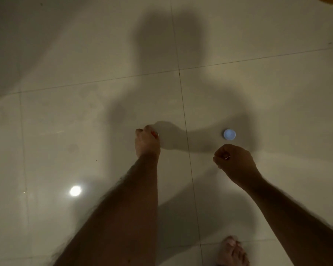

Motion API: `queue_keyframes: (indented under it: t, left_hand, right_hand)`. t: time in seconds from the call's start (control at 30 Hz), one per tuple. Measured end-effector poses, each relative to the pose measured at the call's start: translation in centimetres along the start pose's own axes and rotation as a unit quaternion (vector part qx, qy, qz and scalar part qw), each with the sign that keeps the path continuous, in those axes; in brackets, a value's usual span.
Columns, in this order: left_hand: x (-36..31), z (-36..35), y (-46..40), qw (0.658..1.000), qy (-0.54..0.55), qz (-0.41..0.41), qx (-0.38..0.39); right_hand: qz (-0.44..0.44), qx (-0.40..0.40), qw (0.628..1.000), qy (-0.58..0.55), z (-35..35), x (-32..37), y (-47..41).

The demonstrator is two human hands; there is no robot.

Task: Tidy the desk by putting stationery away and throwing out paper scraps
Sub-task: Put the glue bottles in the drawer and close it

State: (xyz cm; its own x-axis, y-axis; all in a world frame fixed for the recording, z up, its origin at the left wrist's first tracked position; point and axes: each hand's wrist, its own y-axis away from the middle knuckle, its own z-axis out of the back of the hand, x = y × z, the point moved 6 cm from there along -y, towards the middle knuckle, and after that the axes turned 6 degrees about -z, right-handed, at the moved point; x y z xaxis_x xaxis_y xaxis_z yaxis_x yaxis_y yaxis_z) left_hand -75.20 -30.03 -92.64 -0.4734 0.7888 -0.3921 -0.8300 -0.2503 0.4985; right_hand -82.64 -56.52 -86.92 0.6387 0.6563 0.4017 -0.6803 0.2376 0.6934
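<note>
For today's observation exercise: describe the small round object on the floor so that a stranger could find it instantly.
Start at the pale tiled floor. Just beyond the right hand, right of the long tile joint, sits a small round cap. It is the only bluish-white thing on the floor.

a small round pale-blue cap [229, 134] lies flat on the glossy floor tile [258, 104].

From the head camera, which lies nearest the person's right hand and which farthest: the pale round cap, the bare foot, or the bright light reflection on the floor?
From the right hand:
1. Pale round cap, just beyond the hand on the tile.
2. Bare foot, below it at the bottom edge.
3. Light reflection, far off to the left, past the left forearm.
</note>
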Motion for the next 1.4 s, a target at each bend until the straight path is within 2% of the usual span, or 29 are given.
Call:
queue_keyframes:
  t: [0.13, 0.27, 0.53, 0.67, 0.73, 0.8, 0.87, 0.93, 1.03, 1.2, 1.4]
  left_hand:
    - [-1.0, -0.9, 1.4, 0.998, 0.064, 0.003, 0.012]
    - [-3.6, -2.7, 4.3, 0.988, 0.139, 0.002, 0.068]
    - [-6.7, -4.5, 6.4, 0.952, 0.276, 0.025, 0.132]
    - [-6.8, -3.9, 6.9, 0.939, 0.309, 0.039, 0.143]
    - [-6.9, -3.5, 7.1, 0.937, 0.31, 0.037, 0.155]
    - [-7.4, -2.3, 7.5, 0.937, 0.311, 0.04, 0.152]
    - [-8.6, -0.5, 8.4, 0.932, 0.325, 0.053, 0.149]
    - [-10.9, 2.5, 10.3, 0.926, 0.339, 0.062, 0.152]
    - [-15.5, 8.2, 13.7, 0.915, 0.363, 0.06, 0.169]
    - [-25.1, 22.5, 20.6, 0.904, 0.392, 0.016, 0.169]
    - [-36.5, 43.2, 30.6, 0.899, 0.408, -0.063, 0.147]
  right_hand:
    - [-0.009, -0.057, 0.998, -0.005, 1.8, -0.7, -0.5]
    - [-0.007, -0.126, 0.991, 0.044, 3.6, -1.1, -2.1]
    - [-0.017, -0.065, 0.989, 0.128, 1.5, -0.5, -7.2]
    - [-0.034, -0.105, 0.984, 0.14, 0.4, -0.9, -7.6]
    - [-0.015, -0.106, 0.992, 0.069, 0.2, -1.2, -7.1]
    - [-0.027, -0.08, 0.989, -0.119, 0.9, -0.8, -5.7]
    - [-0.056, -0.007, 0.945, -0.321, 2.0, 0.7, -3.2]
    - [-0.052, 0.056, 0.899, -0.432, 4.4, 3.4, 0.4]
    - [-0.029, 0.108, 0.854, -0.508, 9.7, 7.8, 6.6]
    - [0.022, 0.164, 0.819, -0.549, 21.9, 16.5, 18.1]
    - [0.082, 0.197, 0.779, -0.59, 38.7, 27.1, 33.8]
